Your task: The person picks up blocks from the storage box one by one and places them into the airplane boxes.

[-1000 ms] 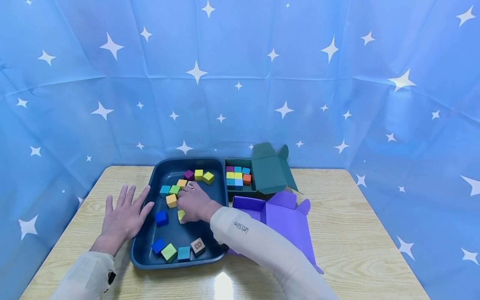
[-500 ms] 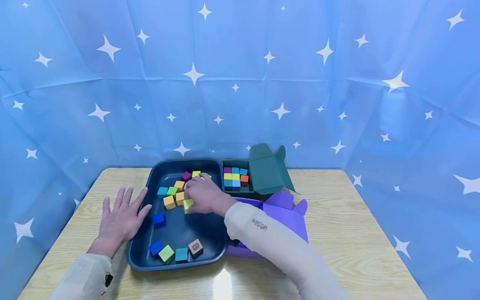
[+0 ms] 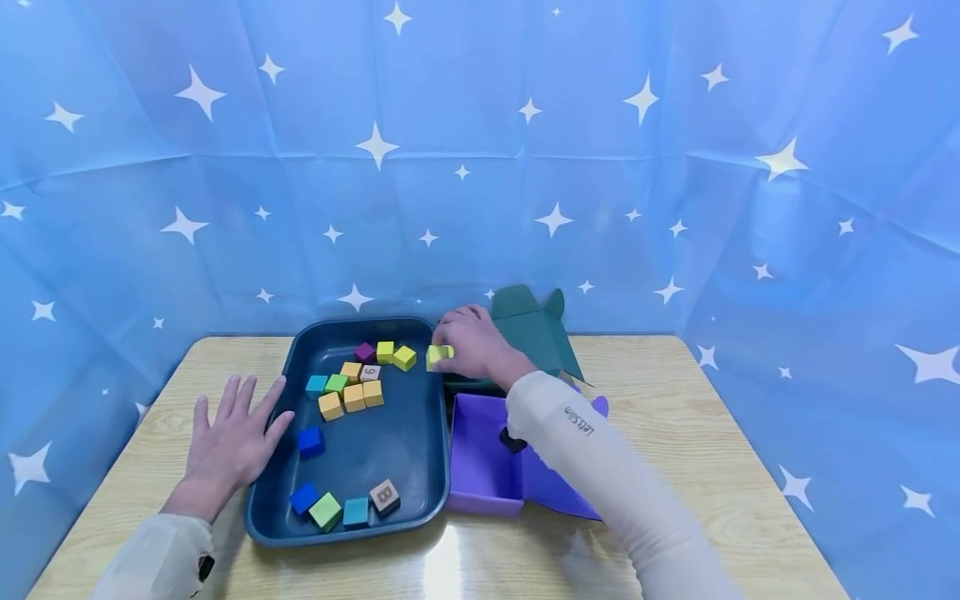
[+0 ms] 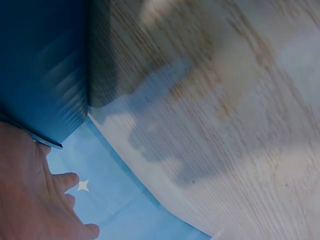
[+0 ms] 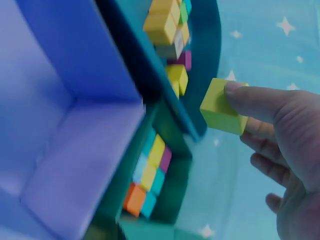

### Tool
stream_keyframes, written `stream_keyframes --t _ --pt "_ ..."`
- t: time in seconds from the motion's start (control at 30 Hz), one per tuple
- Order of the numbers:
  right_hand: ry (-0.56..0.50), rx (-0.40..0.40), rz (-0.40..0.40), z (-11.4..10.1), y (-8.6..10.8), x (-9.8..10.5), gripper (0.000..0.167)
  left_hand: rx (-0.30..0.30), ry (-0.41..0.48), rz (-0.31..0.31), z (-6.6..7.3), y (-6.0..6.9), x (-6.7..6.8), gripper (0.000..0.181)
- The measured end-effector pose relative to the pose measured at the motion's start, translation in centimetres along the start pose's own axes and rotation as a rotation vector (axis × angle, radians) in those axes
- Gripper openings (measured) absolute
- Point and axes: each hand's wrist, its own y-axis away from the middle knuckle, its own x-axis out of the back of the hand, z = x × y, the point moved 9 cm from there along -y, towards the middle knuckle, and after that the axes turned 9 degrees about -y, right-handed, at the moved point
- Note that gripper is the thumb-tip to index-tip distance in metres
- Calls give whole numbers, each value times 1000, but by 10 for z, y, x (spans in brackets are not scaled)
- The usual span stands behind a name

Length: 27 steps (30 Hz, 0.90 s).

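Observation:
My right hand pinches a yellow-green cube between thumb and fingers. In the head view it is over the tray's right rim and the green box, hiding most of that box. The right wrist view shows several coloured blocks packed inside the green box. My left hand lies with straight, spread fingers at the left rim of the dark blue tray. Loose cubes lie in the tray, among them a row of orange ones, a blue cube and a wooden cube marked B.
An open purple box stands in front of the green box, against the tray's right side. The green lid is folded out to the right. A starry blue cloth hangs behind the wooden table.
My right hand has lifted the yellow-green cube from the tray and carried it right and back, to the green box. The left hand stays at the tray's rim.

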Motion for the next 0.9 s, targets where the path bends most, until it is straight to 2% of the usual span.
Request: stream_keyframes --t 0.17,0.4,0.9 --pt "15 -65 5 24 4 6 32 7 -3 11 -2 4 1 68" --pt "104 -171 -13 54 7 0 33 15 -2 18 -3 3 2 67" --pt "156 -227 -112 80 6 -34 29 20 -6 7 0 -1 -1 67"
